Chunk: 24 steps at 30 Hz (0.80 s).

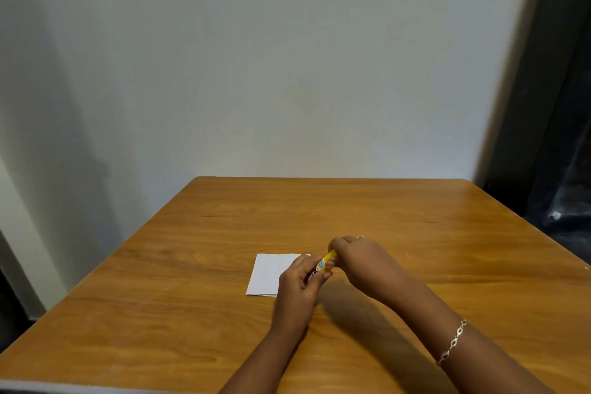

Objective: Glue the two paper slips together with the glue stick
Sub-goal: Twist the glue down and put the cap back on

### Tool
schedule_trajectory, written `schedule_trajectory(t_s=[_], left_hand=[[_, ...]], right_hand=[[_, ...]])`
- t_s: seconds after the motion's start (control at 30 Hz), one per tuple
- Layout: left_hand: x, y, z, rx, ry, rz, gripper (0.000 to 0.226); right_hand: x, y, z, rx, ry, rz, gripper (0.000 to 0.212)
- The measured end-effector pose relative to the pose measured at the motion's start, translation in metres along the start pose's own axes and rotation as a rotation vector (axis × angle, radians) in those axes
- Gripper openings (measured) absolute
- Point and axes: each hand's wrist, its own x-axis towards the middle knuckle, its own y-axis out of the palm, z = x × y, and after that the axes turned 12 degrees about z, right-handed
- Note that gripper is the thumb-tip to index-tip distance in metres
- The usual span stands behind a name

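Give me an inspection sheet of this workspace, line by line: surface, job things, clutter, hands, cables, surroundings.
Surface: brown wooden table, bare apart from the paper.
Job's things: white paper slips lying flat mid-table; whether one or two layers, cannot tell. Yellow glue stick held tilted above the paper's right edge.
Clutter: nothing seen.
Grippers: left hand grips the stick's lower body; right hand closes on its upper end; cap hidden.
Cables: nothing seen.
Surroundings: plain white wall behind; dark area at right; silver bracelet on the right forearm.
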Motion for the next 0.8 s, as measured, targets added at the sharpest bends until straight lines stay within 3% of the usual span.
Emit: schedule_trajectory(t_s=[0.17,0.33,0.43,0.53,0.63,0.7,0.8], left_hand=[[-0.001,0.002,-0.003,0.065,0.039,-0.028,0.017],[-0.003,0.002,-0.005,0.225,0.105,-0.026,0.03],[-0.003,0.003,-0.006,0.172,0.096,-0.049,0.028],[-0.003,0.001,-0.009,0.078,0.059,-0.08,0.024],[-0.006,0.0,-0.011,0.075,0.004,-0.046,0.036],[-0.007,0.001,-0.012,0.052,-0.03,0.0,0.054],[-0.007,0.002,-0.011,0.077,-0.076,0.017,0.064]], right_hand=[[0.004,-0.003,0.009,0.001,0.121,0.069,0.024],[0.006,-0.013,0.01,0.168,0.24,0.153,0.041],[0.006,-0.004,0.007,0.383,0.242,-0.002,0.039],[0.0,0.023,0.014,0.914,0.143,-0.225,0.032],[-0.006,0.049,0.027,1.34,0.066,-0.321,0.019],[-0.008,0.059,0.03,1.419,0.062,-0.374,0.017],[-0.01,0.055,0.023,1.335,0.05,-0.464,0.01]])
